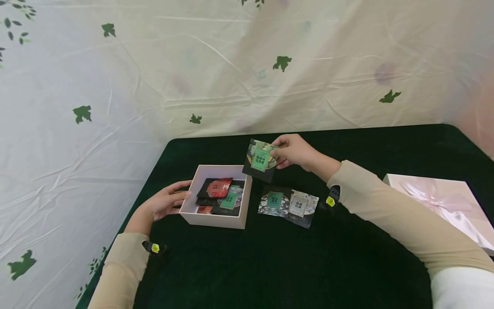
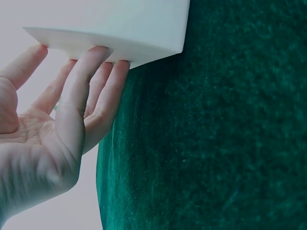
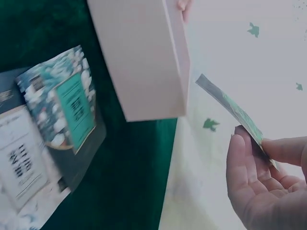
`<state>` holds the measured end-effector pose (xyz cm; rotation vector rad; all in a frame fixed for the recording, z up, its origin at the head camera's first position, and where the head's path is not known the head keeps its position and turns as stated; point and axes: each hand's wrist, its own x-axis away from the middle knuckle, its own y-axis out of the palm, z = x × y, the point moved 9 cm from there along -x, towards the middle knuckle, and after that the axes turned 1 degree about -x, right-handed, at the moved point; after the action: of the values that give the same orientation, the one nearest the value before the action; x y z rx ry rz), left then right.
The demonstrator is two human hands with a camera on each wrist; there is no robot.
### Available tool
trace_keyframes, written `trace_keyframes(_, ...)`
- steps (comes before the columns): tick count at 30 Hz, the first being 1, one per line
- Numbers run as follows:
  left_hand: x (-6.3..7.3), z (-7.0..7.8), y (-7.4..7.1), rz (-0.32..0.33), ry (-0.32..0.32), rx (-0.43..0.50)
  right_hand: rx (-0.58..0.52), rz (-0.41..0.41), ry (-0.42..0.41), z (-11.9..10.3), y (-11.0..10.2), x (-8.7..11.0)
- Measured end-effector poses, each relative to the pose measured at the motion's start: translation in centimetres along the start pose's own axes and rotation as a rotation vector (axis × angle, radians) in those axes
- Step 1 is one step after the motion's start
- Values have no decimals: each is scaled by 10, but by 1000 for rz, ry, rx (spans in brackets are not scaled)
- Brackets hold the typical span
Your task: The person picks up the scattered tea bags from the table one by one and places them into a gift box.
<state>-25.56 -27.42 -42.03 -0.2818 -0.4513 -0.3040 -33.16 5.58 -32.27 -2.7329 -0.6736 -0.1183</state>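
Observation:
My right hand (image 1: 295,152) pinches a flat dark sachet with a green label (image 1: 260,159) between thumb and fingers, above the right rear rim of a pale pink open box (image 1: 218,221). Seen edge-on in the right wrist view, the sachet (image 3: 230,106) slants up away from the thumb. The fingertips of my left hand (image 1: 164,202) touch the box's left side, fingers extended, as the left wrist view also shows. Inside the box lie several sachets, among them one with a red front (image 1: 219,188) and one with a green label (image 1: 230,201).
Right of the box, a sachet with a teal label (image 1: 275,200) partly overlaps one with a white label (image 1: 299,206) on the dark green cloth (image 1: 247,270). A pink lid with a ribbon bow (image 1: 420,182) lies at the right, partly behind my right sleeve. A pale patterned sheet (image 1: 231,86) hangs behind.

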Motion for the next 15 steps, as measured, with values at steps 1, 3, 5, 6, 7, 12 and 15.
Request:
trace_keyframes(1,0,0,0,0,0,0,-5,-9,-5,-4,3,0)
trace_keyframes(3,0,-1,-1,1,-1,0,-15,-24,-12,-11,10,1)
trace_keyframes(5,0,-1,-1,1,-1,1,-26,-37,-14,-16,17,0)
trace_keyframes(6,0,-1,-1,1,-1,1,-30,-45,-15,-18,21,0)
trace_keyframes(7,0,-1,-1,0,-1,0,-33,-53,-17,-20,25,-1)
trace_keyframes(12,0,0,0,-3,-1,-4,-40,-98,-25,-23,44,-6)
trace_keyframes(15,1,0,0,0,-4,-6,-42,-124,-32,-25,56,-8)
